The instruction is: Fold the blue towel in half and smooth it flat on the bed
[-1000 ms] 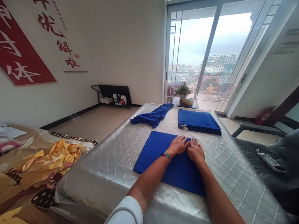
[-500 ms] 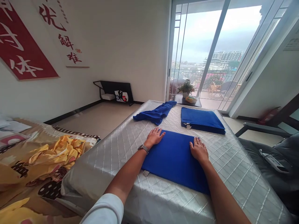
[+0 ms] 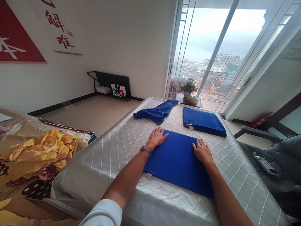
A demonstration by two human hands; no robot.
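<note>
A flat blue folded cloth (image 3: 176,160) lies on the silver quilted cover (image 3: 110,150), with a small white tag showing at its near left edge. My left hand (image 3: 156,138) rests flat on its far left corner, fingers extended. On the far right corner lies my right hand (image 3: 203,150), palm down and fingers stretched out. Beyond them, a neat stack of folded blue cloths (image 3: 204,121) sits at the right, with white tags at its corner. A crumpled blue cloth (image 3: 157,112) lies loosely at the far left.
Yellow patterned bedding (image 3: 47,149) is heaped at the left. A dark armchair (image 3: 284,157) holding a white power strip (image 3: 266,164) stands at the right. Behind the covered surface are a small table with a potted plant (image 3: 188,87) and a sliding glass door (image 3: 199,53).
The view has shifted slightly, turning a little to the right and downward. Both hands stay flat on the folded cloth, and the cloths keep their places.
</note>
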